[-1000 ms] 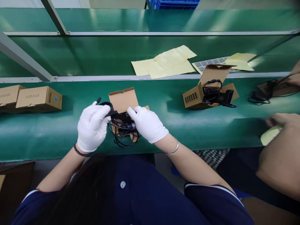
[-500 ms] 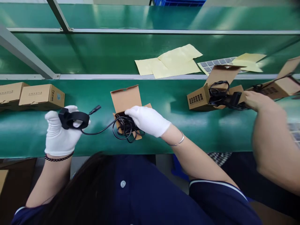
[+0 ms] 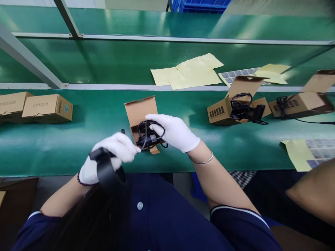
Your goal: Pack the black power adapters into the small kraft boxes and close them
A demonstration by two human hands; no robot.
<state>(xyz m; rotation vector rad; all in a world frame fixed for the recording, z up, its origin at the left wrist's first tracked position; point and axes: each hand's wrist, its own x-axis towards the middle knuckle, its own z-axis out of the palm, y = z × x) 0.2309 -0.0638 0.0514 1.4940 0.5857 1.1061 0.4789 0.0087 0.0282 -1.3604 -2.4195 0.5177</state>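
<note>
My left hand [image 3: 110, 158], in a white glove, is closed, its fingertips pinching the black cable near the box. A black ring-shaped part [image 3: 106, 165], blurred by motion, hangs from the same hand on the near side. My gloved right hand [image 3: 175, 132] curls around a loop of the black cable [image 3: 163, 130] over the open cardboard box [image 3: 141, 108]. Inside that box, partly under the coils, lies a black cylindrical piece [image 3: 151, 139] with a small pale label. The box's lid stands up at the back, and a small flap sticks out in front.
Closed cardboard boxes [image 3: 39, 106] stand at the left. To the right are an open box [image 3: 221, 111] with black cables and another open box [image 3: 290, 106]. Yellow sheets [image 3: 193, 73] lie behind, a label sheet [image 3: 318, 150] at right. A co-worker's arm [image 3: 314, 191] is at the lower right.
My left hand has moved right and nearer to me with the ring-shaped part, now pinching the cable. My right hand has lifted a cable loop. The co-worker's arm has drawn back from the boxes.
</note>
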